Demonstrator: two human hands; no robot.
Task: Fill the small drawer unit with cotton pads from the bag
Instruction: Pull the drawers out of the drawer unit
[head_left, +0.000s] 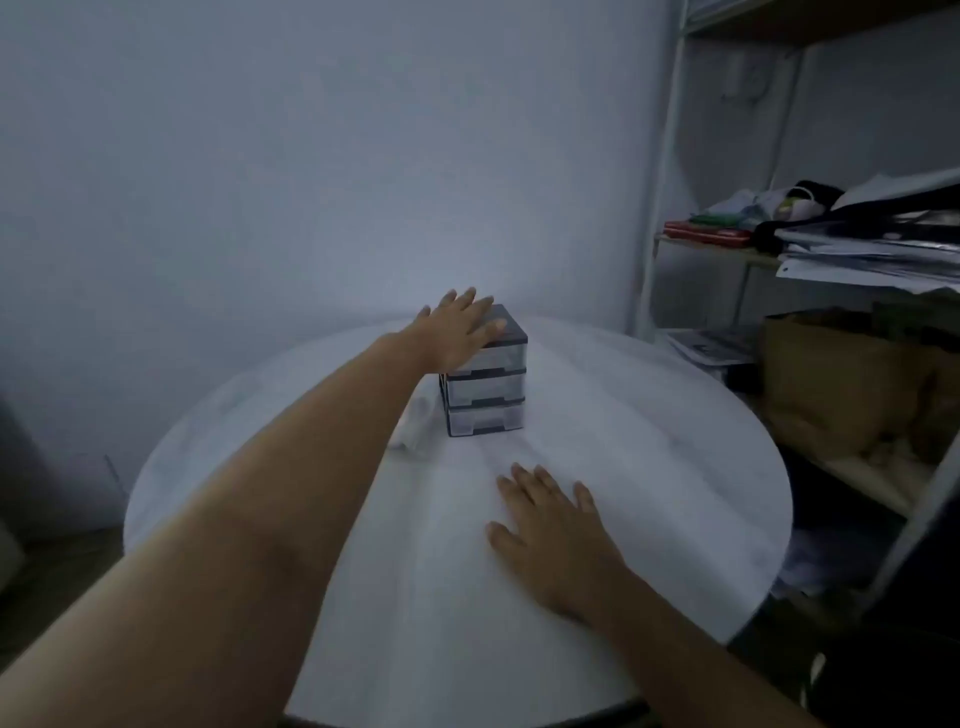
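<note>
A small drawer unit (485, 395) with a dark frame and three clear drawers, all pushed in, stands near the middle of the round white table (649, 467). My left hand (460, 332) lies flat on the unit's top and left side, fingers straight. My right hand (550, 525) rests palm down on the tabletop in front of the unit, fingers spread, holding nothing. A white bag (415, 423) of cotton pads lies just left of the unit, partly hidden behind my left forearm.
A white metal shelf rack (660, 171) stands to the right of the table, loaded with papers (872, 254), clothes and a brown paper bag (831, 384). A plain wall rises right behind the table.
</note>
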